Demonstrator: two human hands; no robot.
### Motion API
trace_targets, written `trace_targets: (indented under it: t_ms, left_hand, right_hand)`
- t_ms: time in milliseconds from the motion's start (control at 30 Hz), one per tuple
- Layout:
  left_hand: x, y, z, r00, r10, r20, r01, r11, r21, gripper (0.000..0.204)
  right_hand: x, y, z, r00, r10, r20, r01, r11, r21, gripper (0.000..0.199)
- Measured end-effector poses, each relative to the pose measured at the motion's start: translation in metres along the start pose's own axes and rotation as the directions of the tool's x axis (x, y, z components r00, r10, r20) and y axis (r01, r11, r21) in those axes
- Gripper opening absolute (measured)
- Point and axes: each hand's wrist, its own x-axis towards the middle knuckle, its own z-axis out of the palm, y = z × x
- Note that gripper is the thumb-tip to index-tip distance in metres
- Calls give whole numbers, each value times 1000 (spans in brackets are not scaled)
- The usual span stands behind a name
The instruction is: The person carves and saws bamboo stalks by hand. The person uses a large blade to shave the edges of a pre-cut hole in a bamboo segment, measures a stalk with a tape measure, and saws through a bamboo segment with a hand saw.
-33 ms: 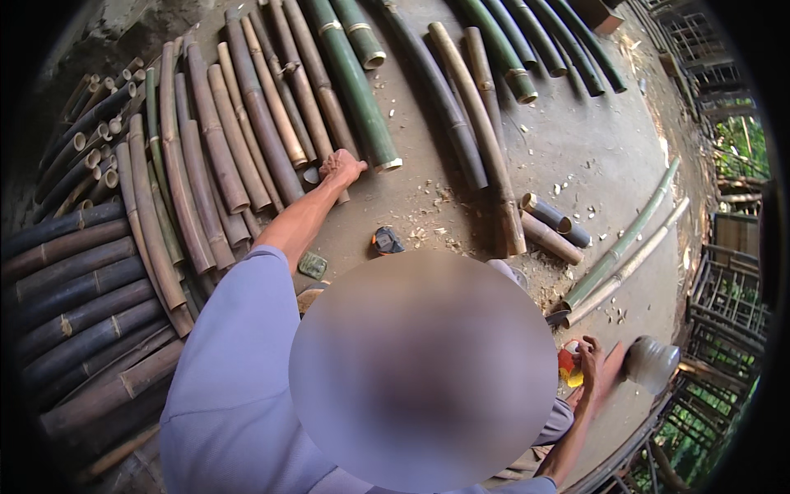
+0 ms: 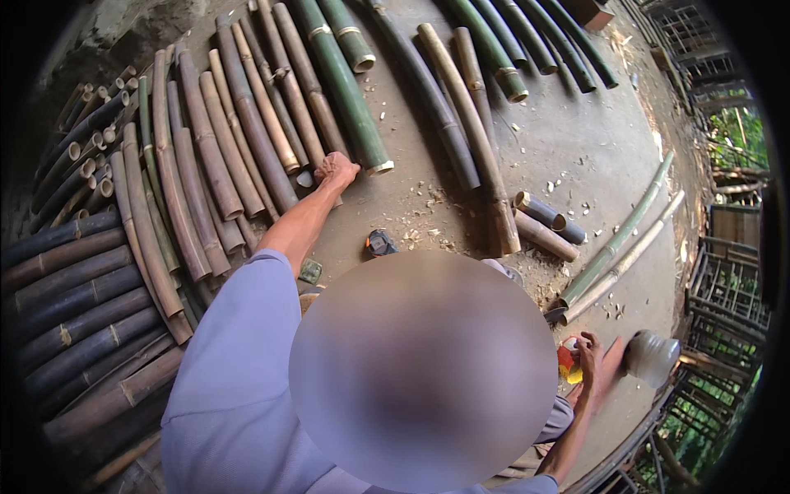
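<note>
My left hand [image 2: 337, 169] is closed around the near end of a brown bamboo pole [image 2: 309, 82] on the left side of the floor. Right beside it lies a thick green bamboo pole [image 2: 350, 103] with a pale cut end. At the lower right, the curled fingers of my right hand [image 2: 589, 352] are up against a red and yellow item [image 2: 569, 362]. Whether they grip it cannot be made out. A large blurred oval covers the lower middle of the view. Near my left forearm lie a black and orange tape measure [image 2: 380, 243] and a small green box-like item [image 2: 310, 271].
Dark bamboo poles [image 2: 78, 284] are stacked at the left. Short bamboo pieces [image 2: 546, 235] lie among shavings [image 2: 436, 210], right of the middle. Two thin split lengths [image 2: 617, 255] lie farther right, above a clear plastic jar [image 2: 652, 360]. Slatted fencing [image 2: 732, 296] lines the right edge.
The floor and poles sit slightly farther left in the view. Both hands keep their positions and their closed shapes.
</note>
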Motion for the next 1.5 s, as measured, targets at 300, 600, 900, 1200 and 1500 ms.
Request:
trace_targets:
  t_ms: [300, 600, 900, 1200, 1500]
  left_hand:
    - [33, -6, -36, 938, -174, 299, 339, 297, -893, 20]
    - [-83, 12, -29, 970, 245, -5, -62, 227, -972, 15]
    - [-155, 99, 39, 915, 385, 123, 80, 126, -989, 15]
    - [-146, 131, 82, 841, 338, 422, 144, 612, -778, 37]
    - [-100, 15, 37, 825, 551, -124, -540, 703, -463, 26]
  right_hand:
    - [3, -6, 7, 995, -92, -28, 92, 996, 19, 34]
    - [-2, 17, 8, 997, -55, -50, 54, 998, -10, 30]
    - [-3, 6, 12, 996, -64, -54, 65, 998, 13, 29]
    - [4, 22, 6, 997, -57, -54, 54, 997, -51, 29]
    - [7, 12, 10, 993, -114, -32, 112, 992, -55, 27]
